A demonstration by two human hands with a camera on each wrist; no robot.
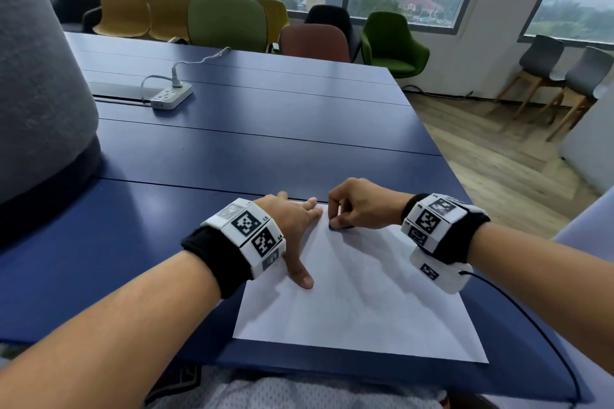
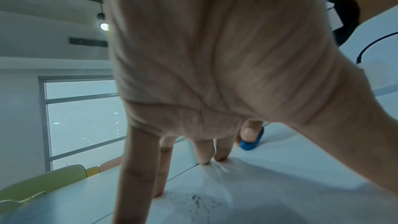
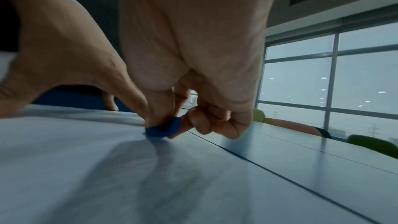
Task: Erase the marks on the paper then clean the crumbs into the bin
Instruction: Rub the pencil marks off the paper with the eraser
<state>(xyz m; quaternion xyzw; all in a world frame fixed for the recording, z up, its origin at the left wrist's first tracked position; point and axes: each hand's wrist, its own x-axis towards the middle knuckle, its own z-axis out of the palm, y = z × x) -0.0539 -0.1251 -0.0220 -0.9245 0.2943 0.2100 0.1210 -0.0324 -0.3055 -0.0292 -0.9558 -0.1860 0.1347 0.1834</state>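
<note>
A white sheet of paper [image 1: 365, 292] lies on the blue table [image 1: 232, 149] near its front edge, with only faint grey traces on it. My left hand [image 1: 300, 229] lies flat on the sheet's far left corner, fingers spread and pressing down. My right hand [image 1: 339, 222] pinches a small blue eraser [image 1: 335, 226] against the paper near its far edge. In the left wrist view, dark crumbs [image 2: 198, 200] lie on the paper [image 2: 280, 185] beside my left fingers [image 2: 202, 152], and the eraser [image 2: 249, 144] shows beyond them. The right wrist view shows the eraser [image 3: 165, 129] between thumb and fingertips. No bin is in view.
A white power strip [image 1: 172, 96] with a plugged cable sits far left on the table. A large grey rounded object [image 1: 40, 93] stands at the left edge. Chairs [image 1: 226, 23] line the far side. The table's right edge [image 1: 442, 156] drops to wooden floor.
</note>
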